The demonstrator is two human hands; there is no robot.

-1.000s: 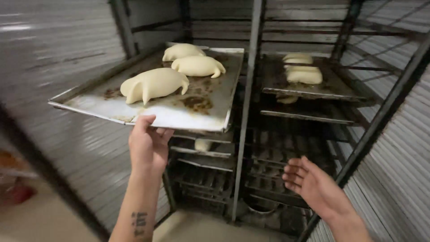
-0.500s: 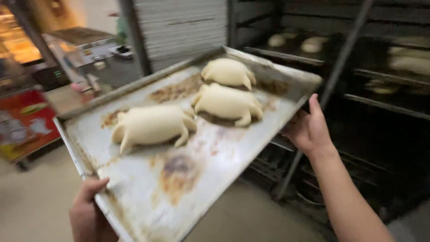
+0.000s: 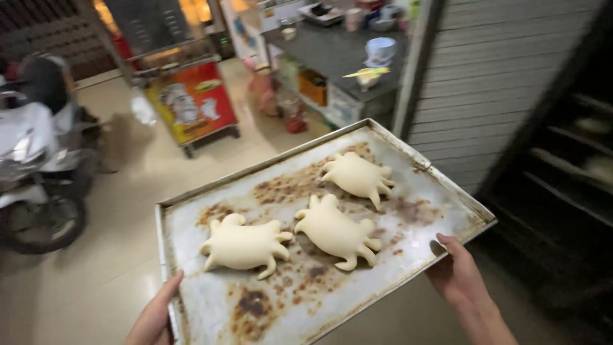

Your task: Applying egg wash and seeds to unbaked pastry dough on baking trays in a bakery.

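Head view: looks down on a metal baking tray (image 3: 440, 211) carried over a pale tiled floor (image 3: 128, 255).
Tray look: rectangular, grey metal, with a low raised rim; its surface is dull and carries many brown burnt stains, thickest at the middle and toward 6 o'clock.
Tray place: it fills the lower middle of the picture, turned so one corner points to 3 o'clock and another to 9 o'clock; it rests on no surface, only the two hands carry it.
Dough pieces: three pale, smooth, unbaked shapes like small turtles, each with a rounded body and short stubby legs.
Left dough piece (image 3: 244, 245): lies at 9 o'clock from the tray centre, apart from the others.
Middle dough piece (image 3: 333, 230): lies at the centre, just beside the left one.
Far dough piece (image 3: 357, 177): lies at 1 o'clock from the centre, near the middle one; I cannot tell if they touch.
Left hand (image 3: 155, 316): at 7 o'clock, closed on the near left rim, the thumb on top of the edge, the other fingers hidden below.
Right hand (image 3: 456, 276): at 4 o'clock, gripping the near right rim, the thumb over the edge, the fingers underneath.
Desk (image 3: 338, 54): at 12 o'clock, dark top with cups and small containers.
Signboard (image 3: 191, 102): red and orange, standing on the floor at 11 o'clock.
Motorbike (image 3: 38, 160): at 9 o'clock, partly cut by the picture edge.
Rack (image 3: 568, 166): dark metal shelves at 3 o'clock, blurred.
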